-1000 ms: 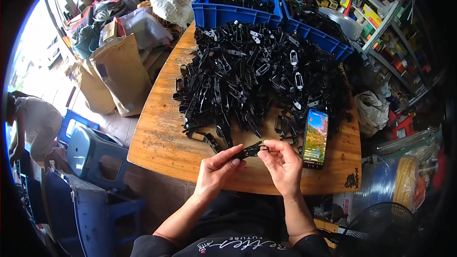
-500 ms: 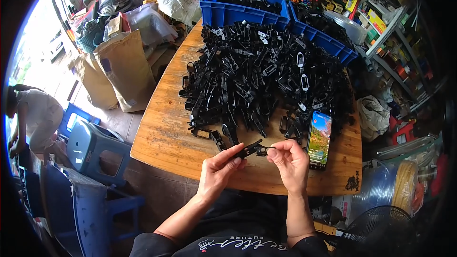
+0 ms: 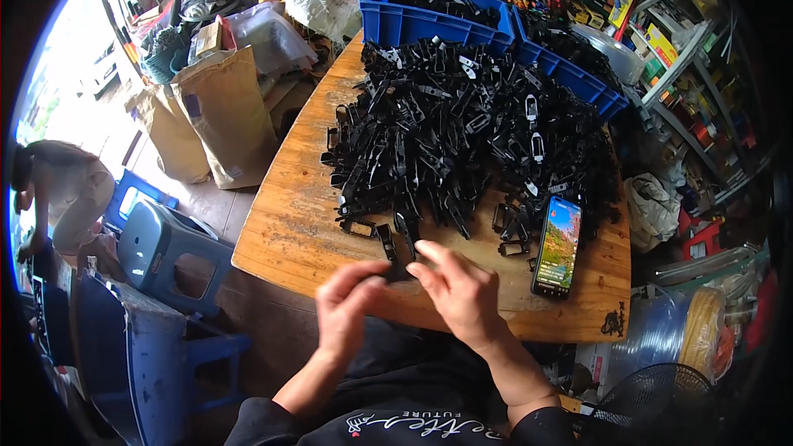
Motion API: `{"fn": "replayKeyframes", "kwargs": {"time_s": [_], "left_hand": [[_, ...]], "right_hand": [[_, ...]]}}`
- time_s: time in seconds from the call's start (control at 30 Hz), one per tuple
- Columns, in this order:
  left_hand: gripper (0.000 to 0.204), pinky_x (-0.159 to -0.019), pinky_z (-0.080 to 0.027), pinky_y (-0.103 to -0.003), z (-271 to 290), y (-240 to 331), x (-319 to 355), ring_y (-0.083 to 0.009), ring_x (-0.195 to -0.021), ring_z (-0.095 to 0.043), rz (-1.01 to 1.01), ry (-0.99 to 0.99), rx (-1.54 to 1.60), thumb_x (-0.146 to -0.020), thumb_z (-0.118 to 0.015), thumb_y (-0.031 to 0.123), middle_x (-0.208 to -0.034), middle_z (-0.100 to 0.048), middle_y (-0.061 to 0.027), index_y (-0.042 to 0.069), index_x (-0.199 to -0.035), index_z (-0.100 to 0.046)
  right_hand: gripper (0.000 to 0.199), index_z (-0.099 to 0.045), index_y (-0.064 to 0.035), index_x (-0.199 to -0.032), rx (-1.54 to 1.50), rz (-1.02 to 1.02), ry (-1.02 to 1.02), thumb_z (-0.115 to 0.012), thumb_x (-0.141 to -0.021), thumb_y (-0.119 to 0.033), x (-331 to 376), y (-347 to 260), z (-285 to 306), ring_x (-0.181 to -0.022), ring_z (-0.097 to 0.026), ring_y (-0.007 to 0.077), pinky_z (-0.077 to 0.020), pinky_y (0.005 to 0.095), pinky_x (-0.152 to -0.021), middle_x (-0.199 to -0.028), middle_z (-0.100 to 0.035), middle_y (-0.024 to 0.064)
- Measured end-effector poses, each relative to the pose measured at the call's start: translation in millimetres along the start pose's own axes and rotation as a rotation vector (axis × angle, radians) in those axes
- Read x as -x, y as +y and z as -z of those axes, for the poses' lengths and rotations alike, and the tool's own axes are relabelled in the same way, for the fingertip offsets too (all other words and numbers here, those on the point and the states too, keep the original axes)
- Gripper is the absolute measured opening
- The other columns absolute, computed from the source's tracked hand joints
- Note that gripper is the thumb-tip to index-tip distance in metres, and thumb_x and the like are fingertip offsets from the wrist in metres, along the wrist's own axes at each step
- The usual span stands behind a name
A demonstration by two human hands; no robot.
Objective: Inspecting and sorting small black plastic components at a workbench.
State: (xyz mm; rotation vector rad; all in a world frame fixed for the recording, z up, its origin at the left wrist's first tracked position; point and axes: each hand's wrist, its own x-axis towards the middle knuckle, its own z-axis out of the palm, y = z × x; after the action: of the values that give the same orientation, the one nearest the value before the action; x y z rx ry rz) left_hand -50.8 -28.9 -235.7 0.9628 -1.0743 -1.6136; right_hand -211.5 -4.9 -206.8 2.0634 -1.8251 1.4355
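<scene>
Left hand [image 3: 343, 306]: was over the desk's near edge, blurred, its fingers curled toward the thumb; whether its grip was closed on anything could not be told.
Right hand [image 3: 456, 291]: reached leftward over the desk, thumb and index finger pointing at the left hand; whether its grip was open or pinching something could not be told either.
Dark shape [image 3: 399, 269]: showed between the two hands, too smeared to identify or to place in either grip.
Pile of black plastic parts [image 3: 446, 132]: covered the middle and far part of the desk, the slim pieces and open frames tangled together.
Rectangular frame [image 3: 358, 228]: lay at the pile's near left edge, bare wood visible through its opening.
Slim black piece [image 3: 386, 243]: lay beside that frame, just beyond the hands.
Desk [image 3: 285, 219]: was wooden, its varnish worn on the left side.
Smartphone [image 3: 557, 244]: was right of the right hand, at the pile's near right side, its lit screen showing a colourful landscape.
Blue crates [image 3: 417, 26]: two were behind the pile, both holding black parts.
Blue plastic stool [image 3: 165, 248]: was on the floor left of the desk.
Brown paper sack [image 3: 227, 124]: was upright beyond the stool.
Another person [image 3: 74, 190]: bent over at the far left.
</scene>
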Motion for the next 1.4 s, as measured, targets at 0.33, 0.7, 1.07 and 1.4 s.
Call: {"fn": "replayKeyframes", "kwargs": {"time_s": [0.33,0.7,1.07,1.4], "left_hand": [[0.033,-0.075,-0.046,-0.025,48.3,12.6,-18.7,-0.0133,-0.082,-0.059,-0.212,0.246,0.134,-0.082,-0.056,-0.001,-0.097,-0.063,-0.008,-0.004,-0.115,-0.058],[0.043,-0.086,-0.043,-0.021,0.1,6.2,-13.1,-0.0105,-0.095,-0.058,-0.059,-0.198,0.005,-0.081,-0.057,-0.006,-0.105,-0.062,-0.0054,0.0,-0.124,-0.055],[0.039,-0.081,-0.045,-0.024,-9.8,-2.8,1.6,-0.0132,-0.089,-0.059,-0.03,-0.09,0.163,-0.078,-0.068,-0.001,-0.098,-0.062,-0.0072,0.001,-0.115,-0.058],[0.02,-0.084,-0.045,-0.035,-2.4,-11.3,-18.2,-0.0206,-0.09,-0.059,0.099,-0.219,0.707,-0.089,-0.058,0.022,-0.097,-0.061,-0.0083,0.006,-0.1,-0.056]], "right_hand": [[0.008,-0.058,-0.0061,-0.073,0.093,0.283,-0.241,-0.064,-0.076,-0.009,-33.2,3.8,-55.7,-0.084,-0.053,0.0231,-0.0413,0.035,-0.073,-0.083,-0.058,0.0061],[0.019,-0.059,-0.0001,-0.091,-0.645,-0.504,-0.521,-0.056,-0.093,-0.018,-7.7,7.1,29.1,-0.07,-0.052,0.0048,-0.0426,0.0196,-0.065,-0.078,-0.06,0.0001],[0.027,-0.058,-0.001,-0.095,-0.334,-0.305,-0.245,-0.065,-0.087,-0.026,6.1,3.2,29.5,-0.068,-0.047,0.0036,-0.04,0.0176,-0.062,-0.074,-0.055,-0.0031],[0.021,-0.057,-0.0018,-0.092,0.011,0.055,-0.151,-0.068,-0.082,-0.016,-14.3,44.9,20.8,-0.073,-0.057,0.0211,-0.0468,0.0312,-0.064,-0.086,-0.06,0.0092]]}}
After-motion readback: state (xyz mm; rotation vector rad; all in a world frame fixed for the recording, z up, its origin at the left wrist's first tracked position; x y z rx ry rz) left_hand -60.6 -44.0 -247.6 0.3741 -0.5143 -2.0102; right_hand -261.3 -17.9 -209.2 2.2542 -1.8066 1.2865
